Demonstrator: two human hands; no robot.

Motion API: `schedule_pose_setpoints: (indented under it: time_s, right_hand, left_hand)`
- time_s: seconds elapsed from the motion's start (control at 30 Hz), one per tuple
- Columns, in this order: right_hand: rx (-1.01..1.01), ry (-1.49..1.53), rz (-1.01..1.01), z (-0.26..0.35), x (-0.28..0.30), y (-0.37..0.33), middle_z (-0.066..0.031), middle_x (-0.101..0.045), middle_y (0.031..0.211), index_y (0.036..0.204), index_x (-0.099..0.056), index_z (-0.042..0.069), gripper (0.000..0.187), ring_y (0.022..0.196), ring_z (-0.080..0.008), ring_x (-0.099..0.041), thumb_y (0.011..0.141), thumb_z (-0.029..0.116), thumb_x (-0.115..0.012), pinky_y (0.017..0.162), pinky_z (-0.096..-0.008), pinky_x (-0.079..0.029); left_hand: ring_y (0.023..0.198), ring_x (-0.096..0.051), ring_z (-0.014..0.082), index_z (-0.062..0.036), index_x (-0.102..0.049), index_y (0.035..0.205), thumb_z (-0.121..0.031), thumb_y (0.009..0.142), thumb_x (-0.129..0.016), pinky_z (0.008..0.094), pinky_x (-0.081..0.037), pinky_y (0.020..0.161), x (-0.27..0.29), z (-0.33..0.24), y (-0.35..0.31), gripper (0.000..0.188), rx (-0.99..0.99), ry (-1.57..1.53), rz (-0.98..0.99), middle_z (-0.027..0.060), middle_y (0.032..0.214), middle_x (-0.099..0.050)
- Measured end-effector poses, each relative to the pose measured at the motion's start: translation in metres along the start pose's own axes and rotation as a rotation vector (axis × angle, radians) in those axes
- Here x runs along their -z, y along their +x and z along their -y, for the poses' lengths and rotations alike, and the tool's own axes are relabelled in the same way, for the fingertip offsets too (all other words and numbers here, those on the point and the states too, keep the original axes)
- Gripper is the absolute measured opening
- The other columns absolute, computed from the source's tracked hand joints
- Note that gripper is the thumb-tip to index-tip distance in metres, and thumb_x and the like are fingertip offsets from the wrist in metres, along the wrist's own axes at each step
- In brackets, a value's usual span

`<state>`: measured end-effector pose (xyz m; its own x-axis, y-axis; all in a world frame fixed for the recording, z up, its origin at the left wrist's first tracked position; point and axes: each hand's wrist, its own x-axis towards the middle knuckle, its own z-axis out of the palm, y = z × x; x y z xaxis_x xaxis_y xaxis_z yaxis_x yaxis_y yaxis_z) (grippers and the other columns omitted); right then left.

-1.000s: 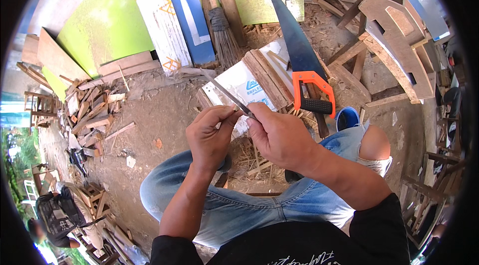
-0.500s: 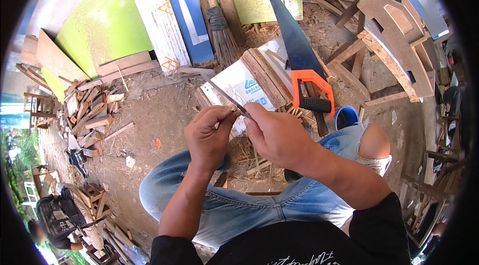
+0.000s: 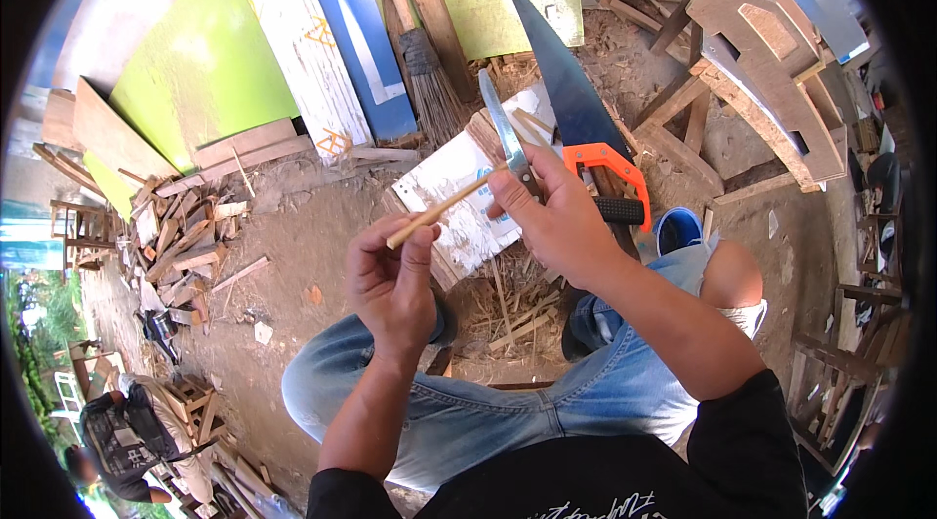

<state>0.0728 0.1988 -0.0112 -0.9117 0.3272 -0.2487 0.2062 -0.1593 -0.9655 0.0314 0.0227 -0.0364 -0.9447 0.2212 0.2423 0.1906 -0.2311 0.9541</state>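
My left hand (image 3: 395, 285) pinches the near end of a thin, light wooden stick (image 3: 439, 208), which slants up and right. A knife (image 3: 503, 126) with a long metal blade and dark handle is gripped in my right hand (image 3: 558, 221), its blade pointing up and away. The stick's far end reaches the right thumb, close to the base of the blade. Below both hands lies a white board (image 3: 464, 216) with blue print and bare wood pieces on it. A handsaw (image 3: 571, 94) with an orange and black handle stands beside it, just right of my right hand.
A blue bucket (image 3: 679, 231) stands by my right knee. Wood offcuts (image 3: 185, 246) are heaped at left. A broom (image 3: 422, 70) leans among painted boards at the back. A shaped wooden frame (image 3: 771, 80) stands at right, and a person (image 3: 127, 431) is at lower left.
The knife has swung from pointing left to pointing up and away. The stick now shows at length between my hands. My left hand has moved slightly down, my right hand to the right.
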Motion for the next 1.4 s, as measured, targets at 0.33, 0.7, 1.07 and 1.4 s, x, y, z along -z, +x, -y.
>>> schedule_pose_setpoints:
  time_s: [0.33, 0.7, 1.07, 1.4]
  right_hand:
    - [0.226, -0.258, -0.111, 0.017, 0.019, 0.005, 0.0012, -0.060, 0.085, 0.127, -0.060, 0.003, 0.035, 0.070, -0.0038, -0.048, 0.093, 0.007, -0.067, 0.061, -0.0227, -0.044]
    - [0.481, -0.629, 0.007, 0.023, 0.023, -0.011, -0.0187, -0.069, 0.094, 0.130, -0.060, 0.007, 0.036, 0.080, -0.0325, -0.070, 0.099, 0.025, -0.059, 0.072, -0.0379, -0.055]
    - [0.611, -0.985, 0.280, 0.008, 0.026, -0.017, -0.0057, -0.066, 0.087, 0.114, -0.063, 0.011, 0.028, 0.075, -0.0291, -0.065, 0.095, 0.031, -0.061, 0.060, -0.0380, -0.050]
    - [0.661, -0.976, 0.110, 0.007, 0.031, -0.004, -0.0084, -0.066, 0.084, 0.109, -0.065, 0.009, 0.023, 0.073, -0.0311, -0.064, 0.095, 0.028, -0.063, 0.062, -0.0388, -0.051]
  left_hand:
    - [0.120, -0.058, 0.0222, -0.0016, -0.044, 0.139, -0.022, 0.105, -0.049, 0.0370, -0.048, 0.099, 0.002, -0.016, -0.001, 0.040, 0.735, -0.152, 0.493, 0.0133, 0.133, -0.057]
    - [0.076, -0.058, 0.0113, -0.0019, -0.050, 0.132, -0.020, 0.107, -0.046, 0.0258, -0.050, 0.072, -0.007, -0.025, 0.005, 0.031, 0.833, -0.410, 0.421, 0.0034, 0.091, -0.059]
    - [0.070, -0.055, 0.0055, -0.0004, -0.051, 0.132, -0.016, 0.105, -0.049, 0.0193, -0.046, 0.063, -0.006, -0.037, -0.002, 0.031, 0.646, -0.037, 0.345, 0.0020, 0.089, -0.059]
    - [0.059, -0.051, 0.0042, 0.0002, -0.053, 0.133, -0.015, 0.105, -0.050, 0.0186, -0.041, 0.052, -0.007, -0.036, -0.011, 0.032, 0.587, 0.044, 0.319, 0.0024, 0.085, -0.062]
